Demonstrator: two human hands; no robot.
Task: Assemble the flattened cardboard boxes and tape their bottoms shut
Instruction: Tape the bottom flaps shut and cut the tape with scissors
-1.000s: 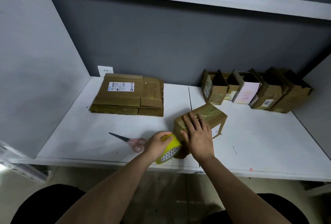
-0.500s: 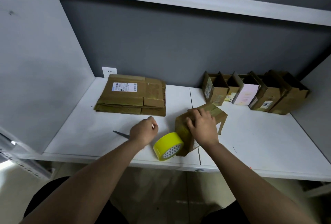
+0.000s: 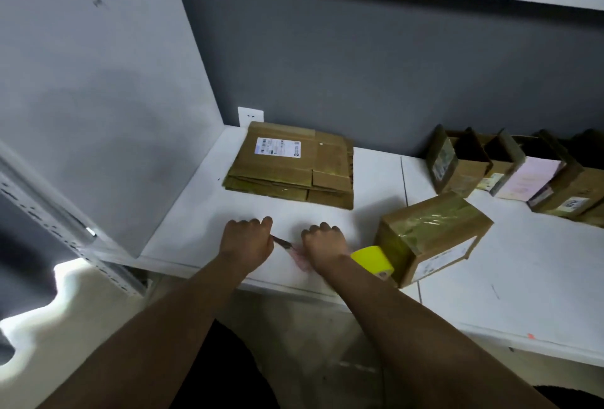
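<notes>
The white surface (image 3: 490, 278) is carrying a brown taped cardboard box (image 3: 431, 238) at its front edge, long axis running back-right, glossy tape along its top (a yellow tape roll (image 3: 372, 260) touching it). Both hands, left (image 3: 246, 238) and right (image 3: 323, 245), are curling onto pink-handled scissors (image 3: 287, 245).

White wall socket (image 3: 250, 116) on dark back wall (image 3: 359, 65); grey side panel (image 3: 98, 81) left.
</notes>
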